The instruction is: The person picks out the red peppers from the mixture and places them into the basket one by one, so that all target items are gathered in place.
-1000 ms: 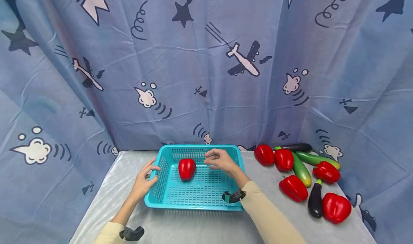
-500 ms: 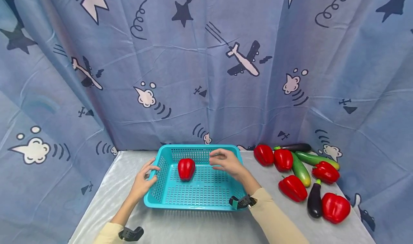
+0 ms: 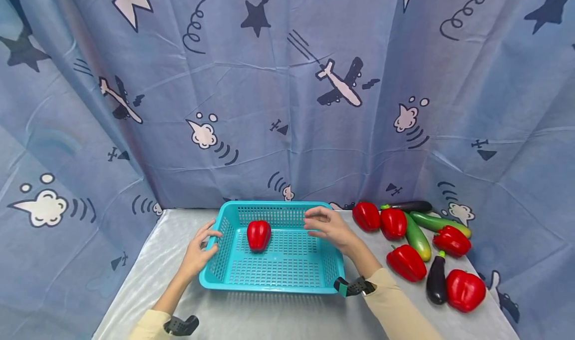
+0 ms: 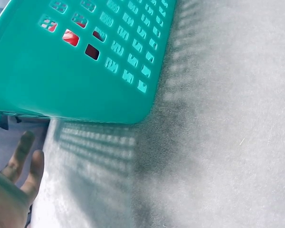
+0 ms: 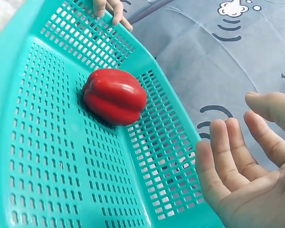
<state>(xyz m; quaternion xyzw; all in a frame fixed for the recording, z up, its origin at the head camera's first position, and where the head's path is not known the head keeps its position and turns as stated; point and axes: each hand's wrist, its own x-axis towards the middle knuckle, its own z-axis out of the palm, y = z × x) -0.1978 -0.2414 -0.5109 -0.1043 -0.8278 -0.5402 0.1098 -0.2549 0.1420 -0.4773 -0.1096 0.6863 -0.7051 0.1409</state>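
Turquoise plastic, slotted all over: that's the basket, sitting on the pale surface, and in it one red pepper, left of the basket's middle and towards its back, resting on the slotted bottom. Over at the basket's left end, here's the left hand, thumb and fingers loosely spread, fingertips over the rim and touching it. At the basket's back right corner the right hand hovers, relaxed and wide, fingers gently bent and apart, well away from the pepper. A black band on each wrist. And to the basket's right, what a crowd! Five more red peppers, two dark eggplants and two cucumbers, green running to yellow at one end. One eggplant lies level with the basket's back edge, the other roughly level with its front, right next to a pepper. Behind the basket hangs a blue curtain, printed with planes, stars and little clouds.
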